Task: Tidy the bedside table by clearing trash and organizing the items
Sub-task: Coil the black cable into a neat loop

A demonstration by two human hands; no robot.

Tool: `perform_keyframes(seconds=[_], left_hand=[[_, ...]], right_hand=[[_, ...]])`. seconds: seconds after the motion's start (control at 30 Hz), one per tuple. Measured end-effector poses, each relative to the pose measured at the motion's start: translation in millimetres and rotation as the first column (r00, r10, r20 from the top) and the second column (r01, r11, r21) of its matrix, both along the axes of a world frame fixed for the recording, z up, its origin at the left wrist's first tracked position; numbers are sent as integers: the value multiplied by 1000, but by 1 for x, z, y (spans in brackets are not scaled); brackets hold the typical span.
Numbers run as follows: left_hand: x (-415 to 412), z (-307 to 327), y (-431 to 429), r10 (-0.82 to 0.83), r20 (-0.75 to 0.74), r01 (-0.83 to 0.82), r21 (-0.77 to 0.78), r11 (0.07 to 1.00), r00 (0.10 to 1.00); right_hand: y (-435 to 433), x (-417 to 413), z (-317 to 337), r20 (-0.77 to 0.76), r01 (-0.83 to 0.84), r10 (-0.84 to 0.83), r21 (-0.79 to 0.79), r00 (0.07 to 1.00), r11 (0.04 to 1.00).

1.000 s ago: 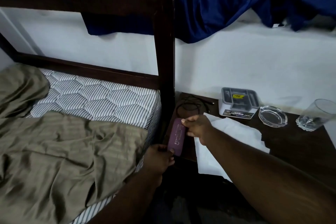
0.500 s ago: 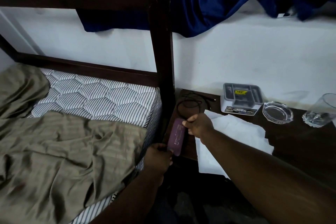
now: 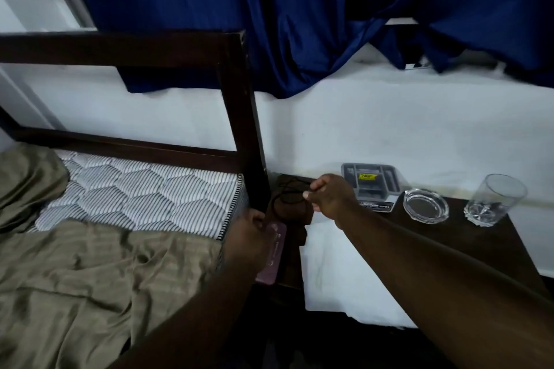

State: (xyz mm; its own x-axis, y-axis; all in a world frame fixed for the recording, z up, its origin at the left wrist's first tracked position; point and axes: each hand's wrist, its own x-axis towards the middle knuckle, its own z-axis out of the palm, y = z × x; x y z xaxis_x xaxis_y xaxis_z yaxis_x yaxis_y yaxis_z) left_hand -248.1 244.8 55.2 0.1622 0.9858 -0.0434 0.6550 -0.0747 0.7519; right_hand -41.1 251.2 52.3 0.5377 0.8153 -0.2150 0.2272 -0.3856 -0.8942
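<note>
The dark wooden bedside table [image 3: 467, 237] stands right of the bed. My left hand [image 3: 248, 237] grips a purple case [image 3: 274, 255] at the table's left edge, beside the mattress. My right hand [image 3: 329, 196] is at the back left corner of the table, fingers pinched on a coiled black cable [image 3: 287, 198]. A white sheet of paper [image 3: 335, 272] lies on the table under my right forearm and hangs over the front edge.
A grey box with a yellow label [image 3: 371, 183], a glass ashtray [image 3: 425, 205] and a drinking glass [image 3: 491, 204] stand along the back by the white wall. The dark bedpost [image 3: 245, 129] rises left of the table. A blue curtain [image 3: 299, 15] hangs above.
My right hand let go of the purple case and moved back to the black cable. My left hand slid up along the case and now holds it alone.
</note>
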Motion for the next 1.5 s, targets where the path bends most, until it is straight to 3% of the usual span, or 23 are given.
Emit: perform_keyframes(seconds=[0.43,0.67,0.9,1.03,1.2,1.33,1.4,1.5], left_hand=[[70,-47,74,40,30,-35,-170,985,999],[91,-63,97,69,9,-67,-179,981,998],[110,-68,97,188,280,-86,-340,936,941],[116,-54,94,214,388,-70,-353,933,897],[118,-16,86,149,407,-28,-289,957,901],[117,21,75,64,341,-15,-144,990,938],[115,41,67,53,393,4,-142,990,918],[113,72,53,29,500,51,-145,988,866]], right_hand=[[31,28,-41,40,-107,111,-100,993,989],[44,20,-66,42,-149,155,-108,987,983],[47,10,-56,-121,-119,102,-147,987,982],[40,8,-38,-228,-67,48,-77,972,995],[27,14,-8,-355,48,-40,14,934,999],[19,14,26,-306,22,1,71,952,997],[10,14,45,-300,56,-18,119,954,991],[-2,14,71,-172,60,-29,175,985,983]])
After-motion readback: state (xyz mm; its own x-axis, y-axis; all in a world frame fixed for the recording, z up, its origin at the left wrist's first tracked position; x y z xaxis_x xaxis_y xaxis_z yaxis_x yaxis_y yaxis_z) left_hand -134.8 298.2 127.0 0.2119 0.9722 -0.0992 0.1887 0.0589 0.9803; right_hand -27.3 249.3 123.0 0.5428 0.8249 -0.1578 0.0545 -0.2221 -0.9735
